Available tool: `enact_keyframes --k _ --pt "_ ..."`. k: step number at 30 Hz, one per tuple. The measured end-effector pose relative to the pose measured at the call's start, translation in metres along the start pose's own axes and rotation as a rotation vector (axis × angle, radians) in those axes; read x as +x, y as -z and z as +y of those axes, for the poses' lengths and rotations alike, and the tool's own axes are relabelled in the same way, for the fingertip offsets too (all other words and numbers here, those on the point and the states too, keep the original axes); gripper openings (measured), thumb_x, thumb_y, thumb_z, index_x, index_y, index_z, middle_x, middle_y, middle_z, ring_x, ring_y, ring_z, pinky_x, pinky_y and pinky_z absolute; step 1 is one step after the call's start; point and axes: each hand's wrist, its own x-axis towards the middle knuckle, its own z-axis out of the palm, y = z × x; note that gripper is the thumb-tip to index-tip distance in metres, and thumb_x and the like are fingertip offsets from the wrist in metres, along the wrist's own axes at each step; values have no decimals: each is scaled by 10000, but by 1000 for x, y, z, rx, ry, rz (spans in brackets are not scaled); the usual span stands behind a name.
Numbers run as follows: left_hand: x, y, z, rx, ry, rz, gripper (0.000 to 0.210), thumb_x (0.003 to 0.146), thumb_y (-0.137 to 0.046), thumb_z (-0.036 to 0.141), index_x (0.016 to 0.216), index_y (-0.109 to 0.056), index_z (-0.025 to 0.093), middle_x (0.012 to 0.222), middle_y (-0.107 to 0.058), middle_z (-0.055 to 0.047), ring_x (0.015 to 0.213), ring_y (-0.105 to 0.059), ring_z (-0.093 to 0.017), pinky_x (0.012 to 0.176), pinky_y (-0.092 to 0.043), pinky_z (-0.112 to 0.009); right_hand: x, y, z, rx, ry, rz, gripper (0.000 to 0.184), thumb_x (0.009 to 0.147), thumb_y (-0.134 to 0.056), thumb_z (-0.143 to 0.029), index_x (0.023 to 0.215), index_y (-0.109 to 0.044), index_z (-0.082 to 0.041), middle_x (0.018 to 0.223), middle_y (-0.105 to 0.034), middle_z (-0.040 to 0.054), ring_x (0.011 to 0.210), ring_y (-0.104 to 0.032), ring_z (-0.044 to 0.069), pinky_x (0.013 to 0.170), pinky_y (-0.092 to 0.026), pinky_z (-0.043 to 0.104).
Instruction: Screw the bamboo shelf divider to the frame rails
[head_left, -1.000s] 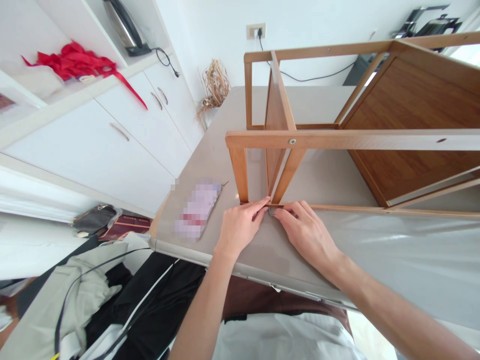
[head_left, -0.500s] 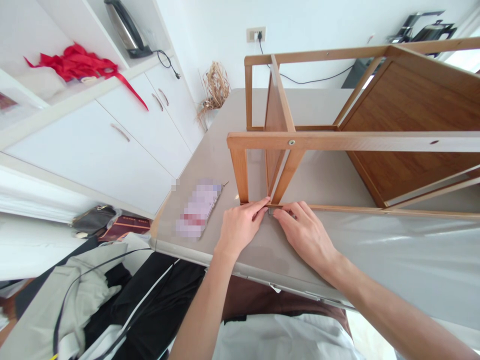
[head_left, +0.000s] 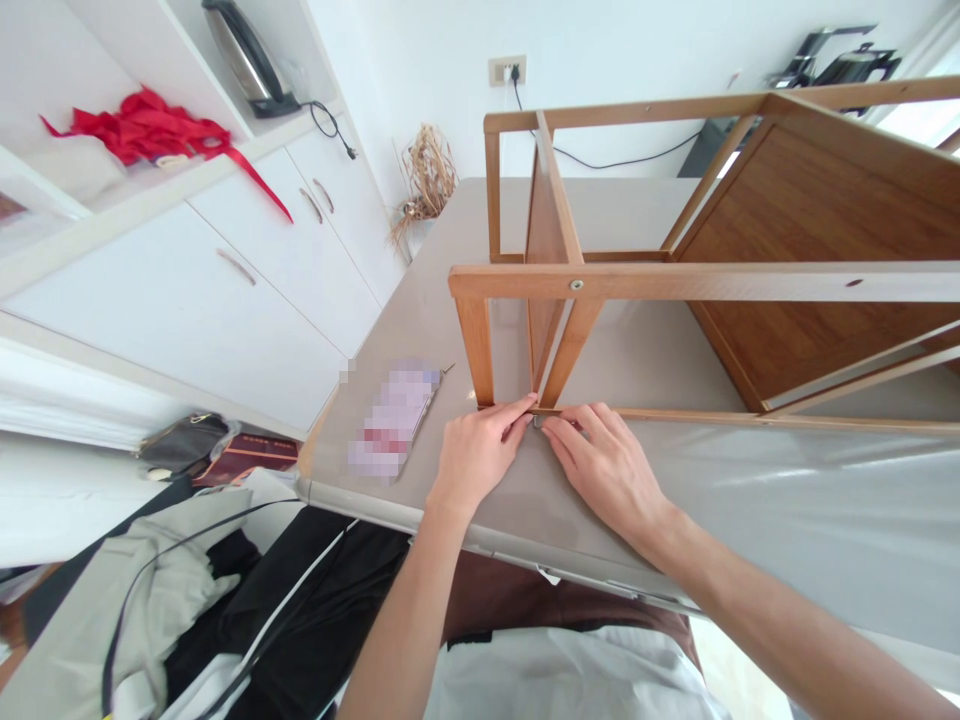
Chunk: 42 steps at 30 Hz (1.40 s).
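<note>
A wooden rack (head_left: 517,283) lies on its side on the table, its slatless panels standing upright between the rails. My left hand (head_left: 480,445) is closed at the near lower rail, thumb and forefinger pinching it by the foot of the smaller panel. Just to the right, my right hand (head_left: 600,455) is closed in a pinch beside the same rail. A small grey metal piece that looks like a hex key (head_left: 537,422) shows at its fingertips; most of it is hidden. A round bolt head (head_left: 577,285) sits in the rail above.
A blurred-out phone-like object (head_left: 394,420) lies left of my hands on the grey tabletop (head_left: 420,320). Dried plants (head_left: 427,175) stand beyond the far corner. White cabinets (head_left: 247,260) with a kettle (head_left: 247,60) and red ribbon (head_left: 142,125) are at left; clothes (head_left: 187,570) lie below.
The view shifts slightly, so the rack and table sit a little further left. Both hands stay at the lower rail, and the small metal piece shows at a slightly different angle.
</note>
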Motion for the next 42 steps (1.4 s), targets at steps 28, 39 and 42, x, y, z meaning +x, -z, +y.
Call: enact_keyframes --k 28,39,42 --pt "1 -1 -1 -6 -5 8 318 975 -578 313 1275 -668 374 860 -763 33 669 -632 -104 620 -367 -225 -1 -1 5 64 -15 -91 180 995 -467 -169 991 -647 -176 913 -628 60 848 -518 206 812 -439 338" --pt "0 -3 -3 -5 -12 15 323 978 -573 316 1283 -658 382 919 -770 35 689 -641 -105 636 -376 -227 1 0 3 128 -57 -35 169 979 -523 -206 982 -690 -186 929 -650 59 866 -569 193 799 -476 328" --pt "0 -2 -3 0 -11 19 321 977 -573 316 1280 -661 379 899 -767 33 675 -637 -105 627 -368 -230 0 1 4 152 -69 -18 164 977 -530 -211 997 -691 -195 945 -661 55 880 -583 187 808 -483 323"
